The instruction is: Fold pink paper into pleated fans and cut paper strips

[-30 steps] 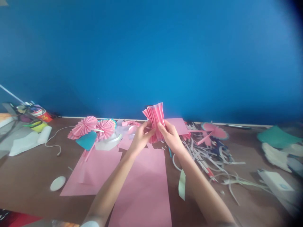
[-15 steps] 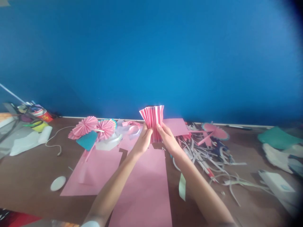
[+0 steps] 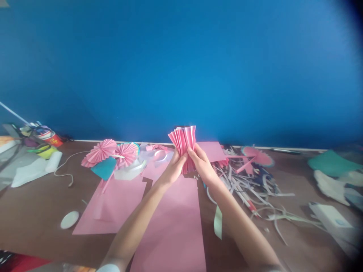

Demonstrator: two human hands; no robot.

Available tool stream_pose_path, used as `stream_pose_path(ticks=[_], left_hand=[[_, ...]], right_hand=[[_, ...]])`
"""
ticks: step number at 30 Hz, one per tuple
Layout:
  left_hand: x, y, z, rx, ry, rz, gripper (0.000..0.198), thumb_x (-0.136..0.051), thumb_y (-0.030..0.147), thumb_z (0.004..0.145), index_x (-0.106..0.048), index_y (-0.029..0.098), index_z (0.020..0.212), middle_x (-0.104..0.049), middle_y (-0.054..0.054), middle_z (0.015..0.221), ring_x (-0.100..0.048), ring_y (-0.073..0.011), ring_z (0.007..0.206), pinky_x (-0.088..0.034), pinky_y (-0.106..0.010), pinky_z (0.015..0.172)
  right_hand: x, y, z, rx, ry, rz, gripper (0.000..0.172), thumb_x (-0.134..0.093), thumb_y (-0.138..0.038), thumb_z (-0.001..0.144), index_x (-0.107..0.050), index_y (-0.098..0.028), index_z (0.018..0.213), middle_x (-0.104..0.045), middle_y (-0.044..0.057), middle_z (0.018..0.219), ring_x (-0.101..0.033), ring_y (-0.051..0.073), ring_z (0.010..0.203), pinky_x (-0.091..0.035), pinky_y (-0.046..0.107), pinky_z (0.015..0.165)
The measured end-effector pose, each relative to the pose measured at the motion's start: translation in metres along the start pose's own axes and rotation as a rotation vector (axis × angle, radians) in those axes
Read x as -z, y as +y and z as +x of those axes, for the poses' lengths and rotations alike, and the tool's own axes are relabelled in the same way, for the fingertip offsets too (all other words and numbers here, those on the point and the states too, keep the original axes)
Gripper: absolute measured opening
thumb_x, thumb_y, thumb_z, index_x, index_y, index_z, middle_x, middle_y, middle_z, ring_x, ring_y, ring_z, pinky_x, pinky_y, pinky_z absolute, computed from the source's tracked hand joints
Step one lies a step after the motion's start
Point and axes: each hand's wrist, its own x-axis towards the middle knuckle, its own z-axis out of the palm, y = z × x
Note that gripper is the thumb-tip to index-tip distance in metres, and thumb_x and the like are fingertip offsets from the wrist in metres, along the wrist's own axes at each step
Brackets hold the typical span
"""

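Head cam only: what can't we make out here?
All in the head view:
- Grip on the pleated pink paper: fingers partly hidden behind it, paper partly hidden by the left hand and right hand.
- Near end of the pink sheet: cut off by the bottom edge.
- Marking on the white box: too small, blurred.
- Paper strip pile: overlapping, blurred.

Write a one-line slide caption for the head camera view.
Left hand and right hand hold a pleated pink paper above a pink sheet, with paper fans and paper scraps nearby.
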Motion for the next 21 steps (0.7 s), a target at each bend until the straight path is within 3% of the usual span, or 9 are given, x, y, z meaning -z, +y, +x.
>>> stream_pose_path(ticks=[11, 16, 21], left_hand=[[-0.013, -0.010, 0.000, 0.070, -0.003, -0.508, 0.052, -0.059, 0.037, 0.098, -0.049, 0.029, 0.148, -0.053, -0.004, 0.153, -0.042, -0.0273, 0.146, -0.031, -0.042, 0.123], [-0.018, -0.011, -0.002, 0.100, 0.011, -0.628, 0.052, -0.057, 0.044, 0.098, -0.052, 0.026, 0.146, -0.056, -0.007, 0.150, -0.040, -0.0273, 0.148, -0.026, -0.042, 0.126], [-0.022, -0.014, -0.004, 0.049, 0.066, -0.548, 0.054, -0.051, 0.050, 0.099, -0.050, 0.028, 0.148, -0.044, -0.003, 0.159, -0.024, -0.0225, 0.155, -0.018, -0.037, 0.128]], right_hand=[[-0.005, -0.002, -0.005, 0.000, -0.006, -0.022, 0.058, -0.054, -0.062, 0.094, -0.058, -0.028, 0.140, -0.067, 0.006, 0.131, -0.049, 0.030, 0.138, -0.035, 0.047, 0.119], [-0.009, 0.004, -0.007, -0.034, 0.010, -0.040, 0.059, -0.054, -0.061, 0.094, -0.056, -0.029, 0.143, -0.061, 0.007, 0.140, -0.045, 0.031, 0.142, -0.032, 0.049, 0.121], [-0.012, 0.007, -0.005, 0.030, -0.071, -0.047, 0.056, -0.046, -0.060, 0.098, -0.055, -0.029, 0.144, -0.058, 0.005, 0.144, -0.040, 0.029, 0.145, -0.030, 0.047, 0.122]])
